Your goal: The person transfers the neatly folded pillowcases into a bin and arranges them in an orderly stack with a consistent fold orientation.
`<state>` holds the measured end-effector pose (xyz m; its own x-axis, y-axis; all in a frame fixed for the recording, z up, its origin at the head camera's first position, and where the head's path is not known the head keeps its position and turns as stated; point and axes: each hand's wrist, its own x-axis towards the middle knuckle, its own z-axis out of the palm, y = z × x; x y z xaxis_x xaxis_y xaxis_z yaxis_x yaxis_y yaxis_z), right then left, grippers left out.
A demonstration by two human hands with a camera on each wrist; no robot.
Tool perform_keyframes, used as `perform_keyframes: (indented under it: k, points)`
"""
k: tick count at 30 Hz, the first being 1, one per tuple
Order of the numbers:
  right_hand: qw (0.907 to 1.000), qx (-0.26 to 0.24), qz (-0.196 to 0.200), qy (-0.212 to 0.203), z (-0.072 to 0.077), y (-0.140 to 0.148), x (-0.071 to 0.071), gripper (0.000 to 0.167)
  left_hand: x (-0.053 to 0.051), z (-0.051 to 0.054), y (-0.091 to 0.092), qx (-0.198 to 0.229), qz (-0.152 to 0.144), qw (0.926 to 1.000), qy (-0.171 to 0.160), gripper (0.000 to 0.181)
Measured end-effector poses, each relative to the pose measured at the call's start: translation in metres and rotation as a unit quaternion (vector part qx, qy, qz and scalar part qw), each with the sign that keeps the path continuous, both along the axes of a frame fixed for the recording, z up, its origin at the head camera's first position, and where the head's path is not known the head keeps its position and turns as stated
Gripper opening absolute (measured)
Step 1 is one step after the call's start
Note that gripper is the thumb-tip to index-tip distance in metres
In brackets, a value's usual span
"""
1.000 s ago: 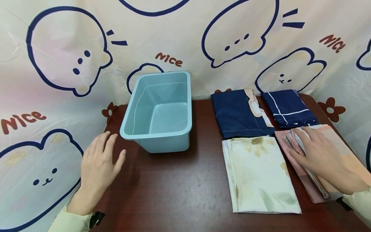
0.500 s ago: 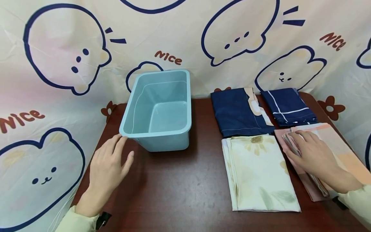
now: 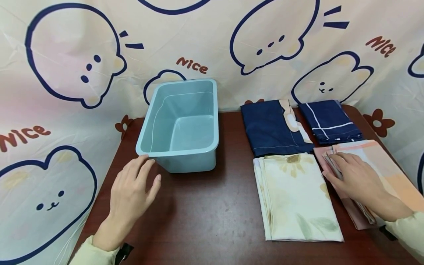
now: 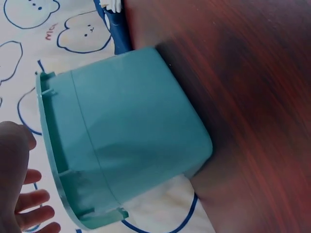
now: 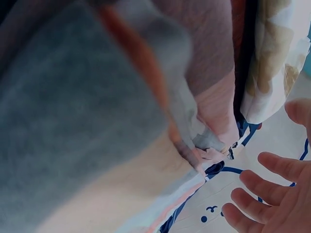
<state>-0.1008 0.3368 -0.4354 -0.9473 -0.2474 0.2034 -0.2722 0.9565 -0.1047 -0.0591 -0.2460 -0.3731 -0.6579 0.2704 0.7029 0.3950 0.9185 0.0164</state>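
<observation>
A light blue plastic tub point(image 3: 185, 162) stands at the back left of the table, with nothing inside. In front of its near left corner is my left hand point(image 3: 130, 191), fingers relaxed and holding nothing; the left wrist view shows a gap between the fingers point(image 4: 36, 201) and the tub's rim. My right hand point(image 3: 359, 182) is above a folded pink, peach and grey cloth point(image 3: 399, 176) at the right. In the right wrist view its fingers point(image 5: 260, 191) are loosely spread and pinch nothing. Whether they touch the cloth cannot be told.
A folded white floral cloth point(image 3: 301, 206) lies left of the pink one. Behind are a folded navy cloth with a pale pattern point(image 3: 269, 129) and a navy cloth with white lines point(image 3: 329, 121). A printed curtain point(image 3: 212, 40) hangs along the table's back and sides.
My left hand has moved right, to just in front of the tub's near corner. The right hand has shifted slightly left over the pink cloth. The tub and cloths stay in place.
</observation>
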Motion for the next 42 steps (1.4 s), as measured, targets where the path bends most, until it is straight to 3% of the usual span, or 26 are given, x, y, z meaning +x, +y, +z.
perform_keyframes:
  k: [9,17,21,29,37,42]
  points:
    - [1.0,0.003,0.007,-0.002,0.0,-0.002,0.0,0.062,0.0,-0.004,0.016,-0.002,-0.056,0.9981,0.025,0.043]
    - [0.9989,0.011,-0.01,-0.045,-0.001,-0.005,-0.001,0.067,-0.003,-0.01,0.032,-0.014,-0.094,0.9953,0.016,0.041]
    - [0.9989,0.013,-0.01,-0.045,-0.001,-0.006,-0.002,0.066,-0.003,-0.014,0.037,-0.016,-0.1,0.9949,0.0,0.043]
    - [0.9986,0.013,0.002,-0.05,-0.001,-0.007,-0.001,0.063,-0.007,-0.022,0.042,-0.029,-0.092,0.9923,-0.077,0.033]
    - [0.9972,0.022,-0.007,-0.071,-0.004,-0.007,-0.001,0.066,-0.014,-0.038,0.046,-0.019,-0.1,0.9903,-0.094,0.032]
    - [0.9959,0.024,-0.013,-0.086,-0.004,-0.007,-0.001,0.067,-0.014,-0.043,0.055,-0.008,-0.101,0.9871,-0.124,0.031]
